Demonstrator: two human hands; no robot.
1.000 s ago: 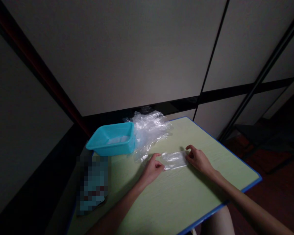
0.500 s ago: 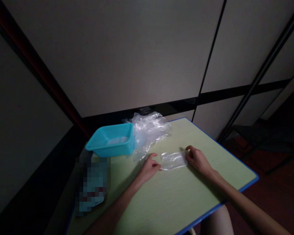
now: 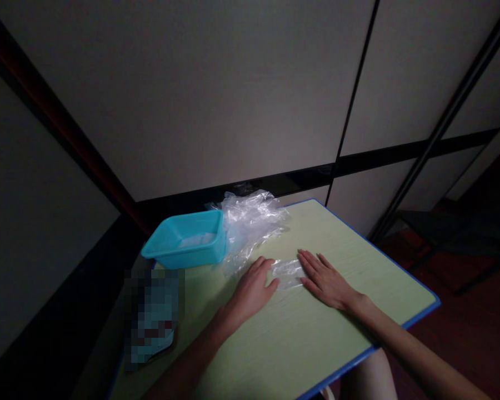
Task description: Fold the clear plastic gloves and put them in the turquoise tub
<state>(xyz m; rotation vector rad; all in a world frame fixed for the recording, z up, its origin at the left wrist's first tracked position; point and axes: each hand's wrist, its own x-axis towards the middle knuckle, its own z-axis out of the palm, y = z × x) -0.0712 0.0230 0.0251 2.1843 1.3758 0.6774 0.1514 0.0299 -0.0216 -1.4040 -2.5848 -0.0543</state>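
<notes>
A small flat piece of clear plastic [image 3: 286, 272] lies on the pale green table [image 3: 300, 339]. My left hand [image 3: 252, 290] rests flat beside its left end, fingers stretched out, thumb touching the plastic's edge. My right hand [image 3: 323, 280] lies flat, palm down, over the plastic's right part, fingers straight and spread a little. Neither hand grips anything.
A turquoise plastic tub [image 3: 187, 241] stands at the table's far left with something pale inside. A crumpled heap of clear plastic bags [image 3: 250, 222] lies next to it. A blurred object [image 3: 152, 316] sits at the left edge. The table's blue rim [image 3: 420, 314] runs along the right.
Both hands went from curled fingertips at the plastic's ends to lying flat. The right hand slid left onto the plastic, covering its right half.
</notes>
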